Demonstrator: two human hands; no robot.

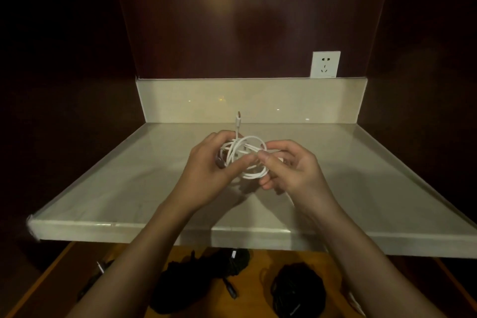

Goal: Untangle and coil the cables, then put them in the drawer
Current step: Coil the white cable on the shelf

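Head view: below the fingers lies the pale counter (pixel 108 188), with the open drawer (pixel 59 273) nearer the body holding two coiled black cables (pixel 204 279). Between both sets of fingers, held above the counter, is a half-wound white cable (pixel 247 157). The left hand (pixel 206 175) grips the loops; the right hand (pixel 289 168) pinches a strand. Its plug (pixel 238 119) sticks up beyond the left fingers, so a slack grip could let the loops spring apart and re-tangle.
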